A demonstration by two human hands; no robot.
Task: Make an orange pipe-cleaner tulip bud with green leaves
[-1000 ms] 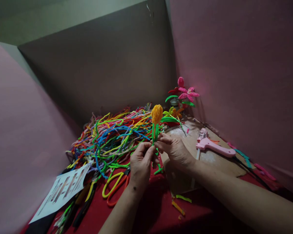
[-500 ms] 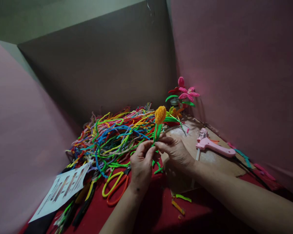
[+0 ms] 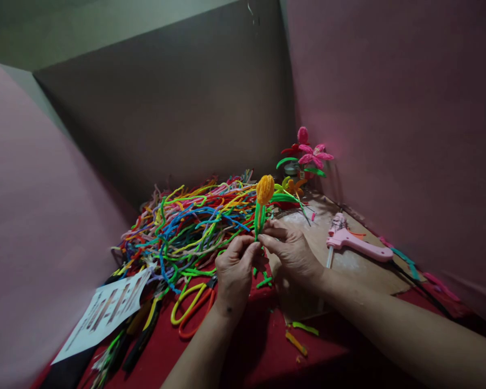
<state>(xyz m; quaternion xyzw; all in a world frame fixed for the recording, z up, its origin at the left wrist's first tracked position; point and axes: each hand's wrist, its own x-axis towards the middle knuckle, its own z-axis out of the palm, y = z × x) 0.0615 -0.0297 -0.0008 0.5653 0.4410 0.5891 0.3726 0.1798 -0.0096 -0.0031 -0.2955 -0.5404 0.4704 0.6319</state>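
An orange pipe-cleaner tulip with green leaves stands upright between my hands. My left hand is closed, thumb and forefinger pinching the lower stem. My right hand pinches the green part just above, its fingertips touching the stem beside the left thumb. The foot of the stem is partly hidden behind the fingers. Behind my left hand spreads a heap of many-coloured pipe cleaners. Scissors with yellow and orange handles lie left of my left wrist.
A pink glue gun rests on a cardboard sheet at right, its cord trailing off. Finished pink flowers stand behind. Pliers and a printed paper lie at left. Orange and green scraps lie on the red cloth.
The view has shifted very slightly. Both hands keep their pinch on the tulip's stem, and the flower head has turned a little.
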